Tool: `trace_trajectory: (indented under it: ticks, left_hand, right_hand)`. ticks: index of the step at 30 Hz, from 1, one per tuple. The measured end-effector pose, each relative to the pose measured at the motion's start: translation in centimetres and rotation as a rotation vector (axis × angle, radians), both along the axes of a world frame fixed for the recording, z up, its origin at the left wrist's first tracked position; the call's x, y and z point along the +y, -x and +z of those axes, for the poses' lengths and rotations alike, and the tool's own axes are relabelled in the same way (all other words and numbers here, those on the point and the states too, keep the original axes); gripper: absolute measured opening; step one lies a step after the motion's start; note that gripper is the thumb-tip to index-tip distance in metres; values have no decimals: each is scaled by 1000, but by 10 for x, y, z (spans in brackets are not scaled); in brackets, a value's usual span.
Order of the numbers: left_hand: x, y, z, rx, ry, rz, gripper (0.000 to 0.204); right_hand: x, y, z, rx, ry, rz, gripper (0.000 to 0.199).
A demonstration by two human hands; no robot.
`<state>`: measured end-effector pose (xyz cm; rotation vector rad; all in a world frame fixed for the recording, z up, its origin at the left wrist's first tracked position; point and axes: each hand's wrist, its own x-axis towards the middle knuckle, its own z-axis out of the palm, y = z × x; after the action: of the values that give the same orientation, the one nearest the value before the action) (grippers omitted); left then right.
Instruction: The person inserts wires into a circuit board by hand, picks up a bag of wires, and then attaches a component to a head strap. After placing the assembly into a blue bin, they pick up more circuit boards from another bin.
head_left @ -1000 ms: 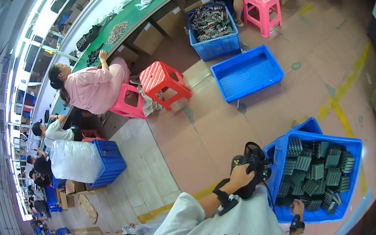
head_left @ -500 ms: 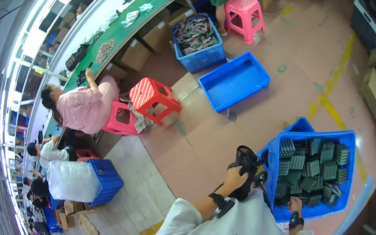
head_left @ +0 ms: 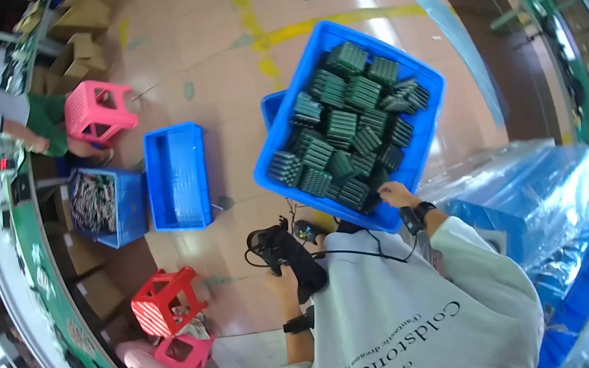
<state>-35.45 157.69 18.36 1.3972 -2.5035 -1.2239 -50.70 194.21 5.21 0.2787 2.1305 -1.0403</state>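
Observation:
My left hand (head_left: 284, 283) is closed around a black fabric thing with a loop and straps (head_left: 306, 270). A thin black cable runs from it across my shirt. My right hand (head_left: 397, 194) reaches over the near right rim of a large blue crate (head_left: 284, 126), its fingers bent just inside. Whatever those fingers grip is hidden. Several dark green ribbed blocks (head_left: 341, 125) fill the crate in a loose heap. Black bands sit on both my wrists.
Another blue bin (head_left: 272, 107) shows behind the crate. Left of it are an empty blue tray (head_left: 185, 223), a blue bin of small parts (head_left: 129, 209), and pink and red stools (head_left: 167, 302). Plastic-wrapped goods (head_left: 523, 188) stand at right. Co-workers sit and stand along the green bench (head_left: 32, 238).
My view has swung round to the right, so the crate now lies near the middle. My left hand still holds the black thing; my right hand remains at the crate's near side.

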Motion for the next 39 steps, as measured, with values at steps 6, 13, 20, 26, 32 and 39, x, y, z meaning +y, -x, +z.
trace_trajectory:
  ticks: [6,13,20,26,32,39]
  left_hand:
    - [24,6,-19,-106,-24,-21,30]
    - [53,11,-10,-91,101,-69,29]
    - [71,20,6,-136,99,-40,29]
    - [66,13,-4,-123,47,-29,28]
    - [60,13,-2,-104,24,-82,29]
    - [50,5,2,-71,58,-63,30]
  right_hand:
    - [17,1,-36,89,15,2,27]
    - [-32,122,-74,-51,310,-707,33]
    - [-60,174,-84,-27,87,-753,33]
    - [-47,161,-82,66,133,-629,27]
    - [-47,152,-94,181,236,-660,26]
    - [-66,156,-40,355,72,-733,33]
